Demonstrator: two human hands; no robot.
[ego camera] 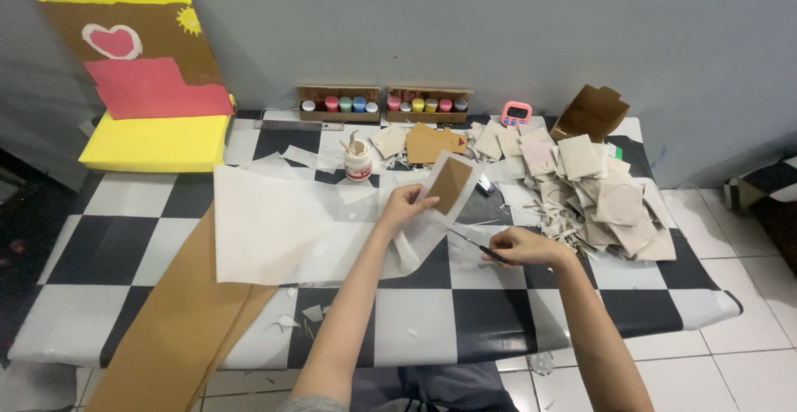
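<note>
My left hand (404,207) holds up a brown cardboard rectangle (449,185) that lies on a piece of white translucent paper (415,250). My right hand (523,247) grips a pair of scissors (481,249), whose blades point left toward the paper just below the cardboard piece. A large sheet of the same white paper (282,225) spreads over the checkered table (490,312) to the left of my hands.
A heap of paper-wrapped squares (602,200) and scraps lies at the right. A glue jar with sticks (358,161), two trays of paint pots (339,105), a pink timer (515,114), an open cardboard box (591,113), a long brown cardboard strip (178,321) and painted boards (145,72) surround the work.
</note>
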